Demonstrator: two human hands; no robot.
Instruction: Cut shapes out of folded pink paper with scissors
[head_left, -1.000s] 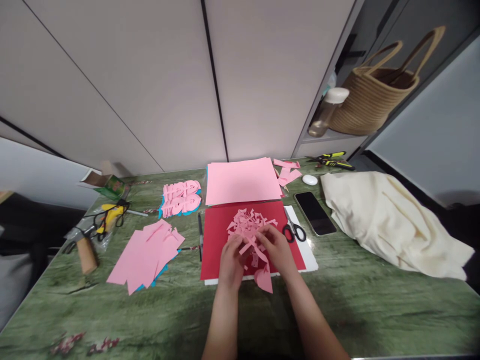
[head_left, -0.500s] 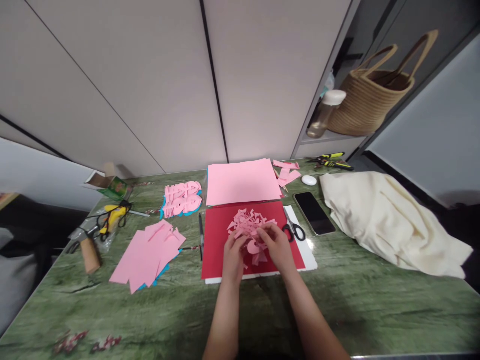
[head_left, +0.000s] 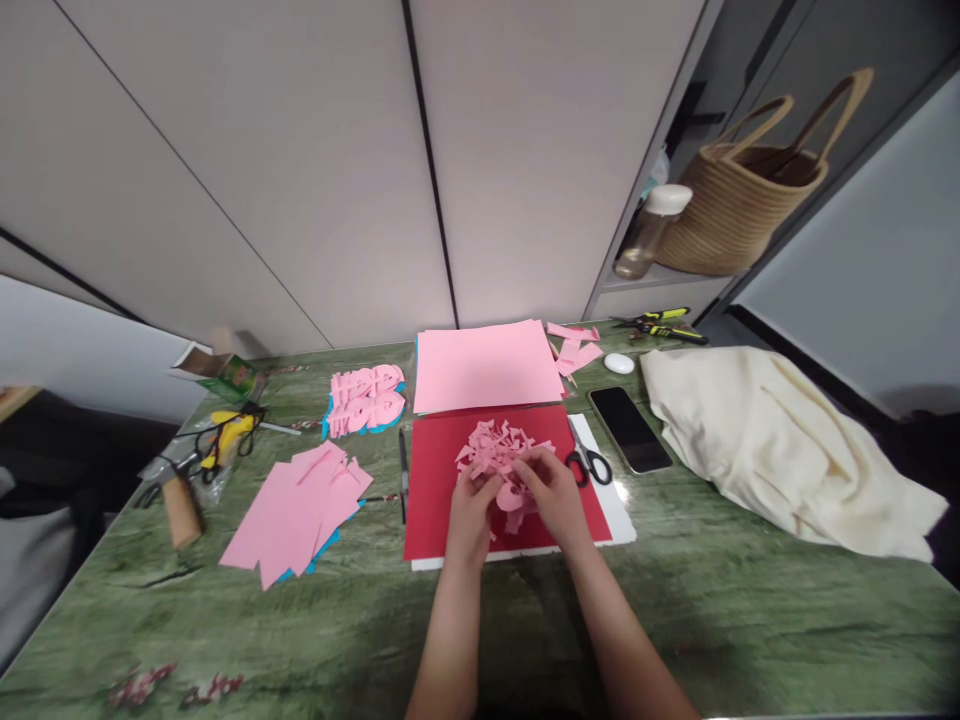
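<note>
A heap of curled pink paper cuttings (head_left: 495,440) lies on a red sheet (head_left: 435,510) in the middle of the table. From the near left, my left hand (head_left: 471,510) reaches in with its fingers bent together on a pink paper piece (head_left: 512,497). My right hand (head_left: 555,492) pinches the same pink paper from the other side, thumb and fingertips closed. The exact spot each fingertip grips is partly hidden. Black-handled scissors (head_left: 589,467) lie just right of my right hand, on a white sheet (head_left: 616,510). A black pen (head_left: 403,475) lies along the red sheet's left edge.
Behind the red sheet is a pink paper stack (head_left: 487,365). Pink cut-out shapes (head_left: 366,400), loose pink sheets (head_left: 292,510) and a yellow glue gun (head_left: 229,435) are leftward. A phone (head_left: 630,428), pliers (head_left: 664,325) and cream cloth (head_left: 780,450) are rightward.
Both hands stay over the pink cuttings; the left fingers have shifted slightly right and closer to the right hand. The view has tilted very slightly.
</note>
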